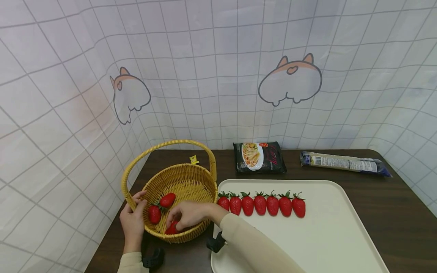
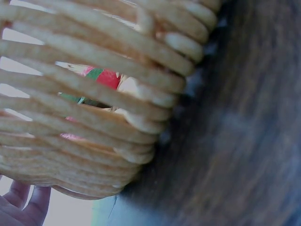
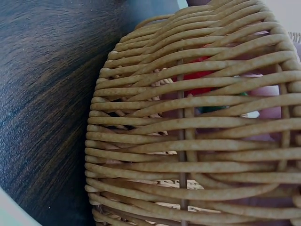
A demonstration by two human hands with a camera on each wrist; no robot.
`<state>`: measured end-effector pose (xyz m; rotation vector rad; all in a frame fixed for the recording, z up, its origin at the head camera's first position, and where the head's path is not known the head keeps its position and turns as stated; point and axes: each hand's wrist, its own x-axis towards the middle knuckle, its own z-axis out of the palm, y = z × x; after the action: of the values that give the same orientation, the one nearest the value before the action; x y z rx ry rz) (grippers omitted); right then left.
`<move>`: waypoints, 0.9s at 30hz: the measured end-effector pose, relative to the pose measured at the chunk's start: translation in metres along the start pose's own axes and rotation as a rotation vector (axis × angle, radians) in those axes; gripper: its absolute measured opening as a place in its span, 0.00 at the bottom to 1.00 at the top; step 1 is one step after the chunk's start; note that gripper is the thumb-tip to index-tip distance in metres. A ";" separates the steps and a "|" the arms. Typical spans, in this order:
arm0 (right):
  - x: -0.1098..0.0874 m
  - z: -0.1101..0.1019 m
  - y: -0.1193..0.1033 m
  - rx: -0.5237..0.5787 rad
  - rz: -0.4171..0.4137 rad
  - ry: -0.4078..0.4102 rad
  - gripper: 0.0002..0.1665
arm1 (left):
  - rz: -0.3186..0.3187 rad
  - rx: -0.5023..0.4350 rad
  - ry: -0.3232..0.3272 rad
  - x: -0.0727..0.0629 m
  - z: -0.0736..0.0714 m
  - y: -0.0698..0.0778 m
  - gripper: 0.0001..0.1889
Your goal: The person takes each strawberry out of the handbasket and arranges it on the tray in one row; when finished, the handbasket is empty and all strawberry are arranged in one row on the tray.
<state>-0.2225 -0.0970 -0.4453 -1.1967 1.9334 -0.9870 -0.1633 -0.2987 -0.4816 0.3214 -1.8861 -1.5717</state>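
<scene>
A yellow wicker basket (image 1: 184, 238) with a tall arched handle stands at the left of the table. At its left rim, near the foot of the handle, my left hand (image 1: 132, 223) grips the basket. Fingers (image 2: 37, 205) of that hand show at the basket's edge in the left wrist view. Inside the basket, my right hand (image 1: 192, 213) pinches a red strawberry (image 1: 172, 228) near the front wall, partly covering it. Two more strawberries, one lower (image 1: 154, 215) and one upper (image 1: 168, 200), lie to its left. In the right wrist view, the basket's weave (image 3: 188, 122) partly hides the held strawberry.
Right of the basket, a cream tray (image 1: 327, 231) bears a row of several strawberries (image 1: 260, 204) along its back edge. Behind it lie a black food packet (image 1: 276, 159) and a long slim package (image 1: 345, 163). A small yellow wrapper (image 1: 194, 159) lies behind the basket.
</scene>
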 end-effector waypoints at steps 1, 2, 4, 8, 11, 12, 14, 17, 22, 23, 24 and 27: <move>-0.001 0.000 0.000 -0.003 0.000 0.010 0.15 | 0.006 -0.003 -0.001 0.000 0.000 0.000 0.08; -0.001 -0.001 -0.001 0.006 0.003 0.022 0.15 | 0.008 -0.004 0.002 0.001 0.000 0.000 0.07; -0.002 -0.002 -0.001 0.014 0.005 0.052 0.14 | 0.010 -0.008 0.007 0.001 0.000 -0.001 0.07; -0.005 -0.004 0.000 0.029 -0.006 0.125 0.13 | 0.013 -0.002 0.009 0.001 0.000 -0.002 0.07; -0.008 -0.006 -0.002 0.051 -0.038 0.178 0.13 | 0.014 0.007 0.010 0.001 0.000 -0.002 0.07; -0.010 -0.007 -0.002 0.064 -0.055 0.193 0.13 | 0.013 0.011 0.010 0.001 0.000 -0.002 0.07; -0.014 -0.009 -0.004 0.087 -0.092 0.224 0.13 | 0.010 0.015 0.010 0.001 0.000 -0.002 0.07; -0.025 -0.014 -0.006 0.108 -0.140 0.273 0.11 | 0.008 0.010 0.007 0.002 0.001 -0.001 0.07; -0.047 -0.022 -0.007 0.165 -0.141 0.336 0.11 | 0.005 0.001 -0.005 0.002 0.001 0.001 0.08; -0.052 -0.023 -0.006 0.181 -0.129 0.350 0.12 | 0.001 -0.002 -0.006 0.002 0.001 0.001 0.09; -0.056 -0.024 -0.006 0.193 -0.120 0.367 0.13 | -0.004 -0.005 -0.006 0.002 0.000 0.001 0.09; -0.071 -0.026 -0.003 0.200 -0.092 0.428 0.14 | -0.016 -0.011 -0.007 0.001 -0.001 -0.002 0.09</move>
<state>-0.2166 -0.0261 -0.4195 -1.0259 2.0462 -1.5489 -0.1644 -0.3003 -0.4827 0.3278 -1.8838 -1.5954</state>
